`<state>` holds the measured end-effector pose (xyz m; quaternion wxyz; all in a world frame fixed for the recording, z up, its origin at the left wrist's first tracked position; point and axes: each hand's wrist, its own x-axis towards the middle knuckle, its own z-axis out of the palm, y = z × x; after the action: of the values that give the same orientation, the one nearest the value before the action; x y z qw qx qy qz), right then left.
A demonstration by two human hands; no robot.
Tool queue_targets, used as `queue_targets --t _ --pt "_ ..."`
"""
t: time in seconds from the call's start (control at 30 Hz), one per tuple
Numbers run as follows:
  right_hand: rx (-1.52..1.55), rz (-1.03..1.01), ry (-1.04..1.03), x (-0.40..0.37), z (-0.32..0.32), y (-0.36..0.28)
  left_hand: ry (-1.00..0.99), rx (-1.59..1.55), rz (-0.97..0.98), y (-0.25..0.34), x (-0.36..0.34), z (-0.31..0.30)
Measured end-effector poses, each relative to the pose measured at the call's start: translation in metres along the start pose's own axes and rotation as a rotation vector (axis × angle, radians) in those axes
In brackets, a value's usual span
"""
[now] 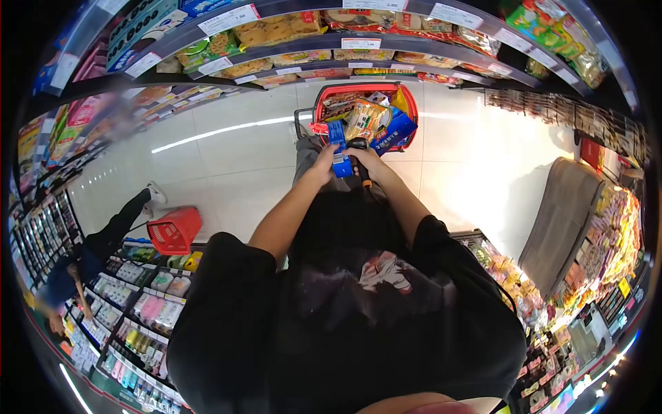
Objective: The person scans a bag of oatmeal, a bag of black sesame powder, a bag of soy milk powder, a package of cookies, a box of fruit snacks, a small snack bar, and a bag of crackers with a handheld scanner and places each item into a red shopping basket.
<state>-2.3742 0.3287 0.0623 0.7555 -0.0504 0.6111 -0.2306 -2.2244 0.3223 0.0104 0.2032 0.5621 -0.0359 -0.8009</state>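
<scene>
In front of my waist, my left hand [321,165] grips a narrow blue box [342,168] by its side, with a white barcode label facing up. Close beside it, my right hand [369,163] is wrapped around a black handheld barcode scanner [358,143] with an orange end on its handle. The scanner's head is right at the box's edge. Just beyond both hands is a red shopping basket [416,110] filled with packaged goods. Inside it are an orange-and-clear snack packet [365,119] and a larger blue package [398,130].
Shelves of packaged food [279,29] with price labels run across the front. At left, a person [103,231] reaches toward a shelf near another red basket [175,230]. Product racks [607,255] and a brown panel [562,224] stand at right. Pale tiled floor [241,159] lies between.
</scene>
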Motion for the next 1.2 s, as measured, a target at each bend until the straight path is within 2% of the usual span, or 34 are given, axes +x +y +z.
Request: queue_targets --t 0.03,0.1,0.13,0.3,0.37,0.4,0.47,0.5,0.6,0.67,0.73,0.8,0.87,0.93,0.97,1.03,1.07,1.1,1.17,1.2 --pt "-0.003 0.009 -0.007 0.013 -0.002 0.005 0.010 -0.005 -0.002 -0.007 0.010 -0.006" --pt "-0.031 -0.009 0.119 0.037 -0.008 0.009 -0.079 0.039 -0.075 -0.014 0.022 -0.009" --pt "-0.054 -0.022 0.109 0.048 -0.012 0.008 0.064 0.119 -0.089 -0.015 0.024 -0.004" --pt "-0.097 0.027 0.177 0.109 -0.032 0.001 0.127 0.158 -0.103 -0.015 0.065 0.001" --pt "-0.241 -0.066 0.163 0.129 -0.038 0.002 0.186 0.205 -0.063 -0.020 0.086 -0.003" --pt "-0.242 -0.063 0.161 0.143 -0.043 0.002 0.189 0.215 -0.070 -0.021 0.098 -0.006" --pt "-0.462 -0.004 0.190 0.165 -0.053 0.008 0.196 0.257 -0.072 -0.027 0.118 -0.011" --pt "-0.461 0.008 0.189 0.167 -0.054 0.011 0.199 0.302 -0.070 -0.031 0.124 -0.012" --pt "-0.589 -0.040 0.382 0.165 -0.061 0.013 0.232 0.356 -0.122 -0.045 0.142 -0.018" --pt "-0.604 -0.011 0.392 0.169 -0.071 0.022 0.240 0.429 -0.153 -0.048 0.146 -0.019" --pt "-0.618 0.012 0.402 0.174 -0.078 0.033 0.340 0.465 -0.123 -0.058 0.157 -0.024" --pt "-0.785 -0.273 0.492 0.173 -0.082 0.046 0.344 0.482 -0.123 -0.065 0.165 -0.028" --pt "-0.771 -0.266 0.424 0.176 -0.084 0.055 0.348 0.502 -0.125 -0.069 0.174 -0.030" --pt "-0.730 -0.265 0.360 0.196 -0.088 0.074 0.460 0.589 0.059 -0.092 0.203 -0.043" --pt "-0.724 -0.258 0.374 0.210 -0.090 0.092 0.447 0.597 0.054 -0.100 0.215 -0.049" --pt "-0.473 -0.458 0.379 0.239 -0.100 0.124 0.511 0.647 0.289 -0.110 0.230 -0.051" --pt "-0.342 -0.458 0.285 0.244 -0.103 0.130 0.471 0.610 0.247 -0.093 0.212 -0.034" --pt "-0.341 -0.444 0.292 0.224 -0.101 0.121 0.608 0.831 0.278 -0.093 0.208 -0.031" --pt "-0.444 -0.269 0.237 0.173 -0.082 0.071 0.605 0.813 0.272 -0.090 0.194 -0.026" --pt "-0.566 -0.252 0.293 0.169 -0.081 0.074 0.606 0.814 0.297 -0.080 0.185 -0.024"
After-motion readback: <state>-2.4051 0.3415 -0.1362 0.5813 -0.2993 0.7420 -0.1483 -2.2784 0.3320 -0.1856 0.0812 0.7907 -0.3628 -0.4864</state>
